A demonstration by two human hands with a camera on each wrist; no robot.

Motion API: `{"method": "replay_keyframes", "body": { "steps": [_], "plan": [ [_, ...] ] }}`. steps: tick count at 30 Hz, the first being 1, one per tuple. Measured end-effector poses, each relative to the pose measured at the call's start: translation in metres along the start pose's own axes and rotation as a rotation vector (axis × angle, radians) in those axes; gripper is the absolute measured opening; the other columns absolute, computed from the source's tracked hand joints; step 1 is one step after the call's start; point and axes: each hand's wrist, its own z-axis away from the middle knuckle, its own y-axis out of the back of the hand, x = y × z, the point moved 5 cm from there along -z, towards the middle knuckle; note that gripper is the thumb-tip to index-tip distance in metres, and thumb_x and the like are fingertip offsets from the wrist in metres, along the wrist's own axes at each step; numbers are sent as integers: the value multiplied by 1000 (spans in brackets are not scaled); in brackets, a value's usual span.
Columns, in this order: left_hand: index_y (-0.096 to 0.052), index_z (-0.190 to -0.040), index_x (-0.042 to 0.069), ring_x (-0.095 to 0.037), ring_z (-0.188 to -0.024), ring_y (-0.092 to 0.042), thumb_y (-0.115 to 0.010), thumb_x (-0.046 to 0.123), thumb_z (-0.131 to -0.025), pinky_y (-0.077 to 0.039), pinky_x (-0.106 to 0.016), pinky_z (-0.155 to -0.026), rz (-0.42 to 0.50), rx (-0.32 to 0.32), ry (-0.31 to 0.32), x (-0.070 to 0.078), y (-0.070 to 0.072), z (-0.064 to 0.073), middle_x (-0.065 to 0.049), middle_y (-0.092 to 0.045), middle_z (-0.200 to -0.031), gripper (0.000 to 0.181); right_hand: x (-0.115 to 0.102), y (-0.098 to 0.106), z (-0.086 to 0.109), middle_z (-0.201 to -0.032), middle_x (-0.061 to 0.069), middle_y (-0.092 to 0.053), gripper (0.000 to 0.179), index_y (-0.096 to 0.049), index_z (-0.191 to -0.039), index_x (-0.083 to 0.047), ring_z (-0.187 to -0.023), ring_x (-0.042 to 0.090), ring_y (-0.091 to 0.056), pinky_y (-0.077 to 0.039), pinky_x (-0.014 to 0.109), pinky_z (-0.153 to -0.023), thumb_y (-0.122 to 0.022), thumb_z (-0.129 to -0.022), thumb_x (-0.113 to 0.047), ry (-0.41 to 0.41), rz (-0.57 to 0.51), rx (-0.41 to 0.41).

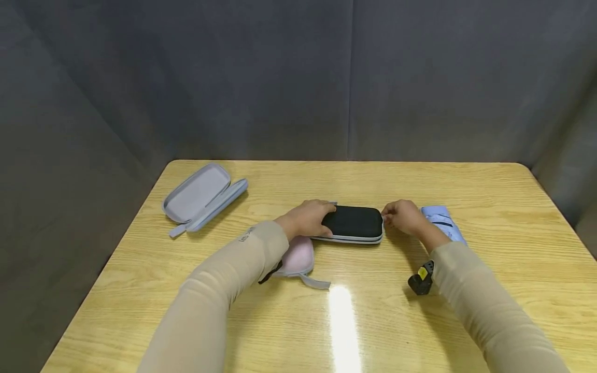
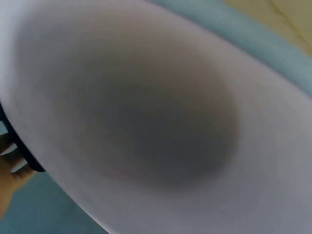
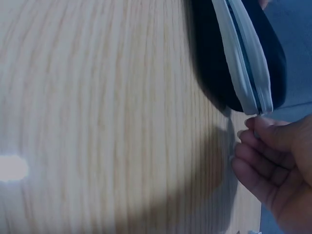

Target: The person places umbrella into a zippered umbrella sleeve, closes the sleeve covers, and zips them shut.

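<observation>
A black zippered case (image 1: 356, 221) with a pale grey zipper band lies on the table between both hands. Over its left end, my left hand (image 1: 309, 217) holds it, thumb at the near side and fingers on top. At the opposite end, my right hand (image 1: 402, 215) pinches the zipper pull with thumb and forefinger; the pull is mostly hidden by the fingertips. The right wrist view shows those fingertips (image 3: 263, 124) right at the end of the zipper band (image 3: 243, 58). Under my left forearm sits a pink case (image 1: 298, 256), which fills most of the left wrist view.
An open grey-blue case (image 1: 198, 194) lies at the back left of the wooden table (image 1: 373, 321). Beside my right forearm are a folded blue umbrella (image 1: 438, 220) and its black handle (image 1: 421, 282). Dark curtains (image 1: 280, 77) hang behind the table.
</observation>
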Motion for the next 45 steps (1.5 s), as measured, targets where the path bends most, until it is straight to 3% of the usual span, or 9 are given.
{"method": "replay_keyframes", "body": {
  "steps": [3, 10, 16, 22, 28, 41, 45],
  "plan": [
    [-29, -136, 13, -24, -122, -30, -65, 34, -76, -24, -39, -98, 6, -13, -9, 2, -1, -4, -8, -30, -136, 73, -3, 1, 2, -67, 8, -60, 10, -62, -77, 4, -58, 15, -50, -39, 26, -50, -54, -81, 3, 0, 39, 21],
    [-19, -138, 23, -26, -124, -25, -65, 31, -76, -24, -38, -99, -20, -118, 14, 6, 0, -9, -8, -19, -140, 77, -1, 0, -1, -70, 7, -61, 9, -64, -79, 1, -60, 17, -49, -41, 32, -57, -56, -81, -1, 37, 170, 70],
    [-18, -138, 22, -27, -123, -26, -63, 32, -78, -23, -36, -99, -61, -113, -13, 8, -1, -10, -11, -19, -140, 76, -4, 2, -4, -72, 9, -61, 12, -64, -77, 0, -64, 21, -50, -42, 37, -62, -52, -77, 2, 40, 241, 103],
    [-10, -139, 21, -30, -124, -23, -52, 43, -83, -21, -39, -100, -164, -122, -6, 10, -6, -8, -16, -18, -139, 74, -8, 4, 0, -72, 9, -61, 10, -64, -76, -1, -64, 22, -53, -43, 38, -61, -54, -78, 0, 41, 285, 102],
    [-9, -140, 19, -31, -124, -23, -48, 44, -84, -21, -40, -99, -203, -114, 17, 9, -4, -5, -16, -19, -139, 72, -13, 7, 2, -70, 8, -61, 8, -64, -74, -1, -63, 22, -54, -44, 38, -62, -56, -78, 0, 79, 283, 110],
    [-11, -140, 18, -31, -123, -24, -49, 42, -84, -22, -40, -99, -218, -116, 9, 13, -2, -6, -15, -21, -138, 72, -14, 7, 11, -70, 8, -60, 9, -63, -77, 1, -60, 20, -50, -42, 35, -57, -54, -80, 0, 21, 246, 86],
    [-14, -139, 18, -30, -122, -26, -54, 39, -83, -23, -40, -99, -183, -133, -1, 13, -1, -7, -16, -23, -138, 73, -10, 3, 14, -69, 8, -60, 10, -64, -77, 0, -57, 17, -47, -39, 31, -54, -54, -80, -1, -2, 206, 96]
  ]
}}
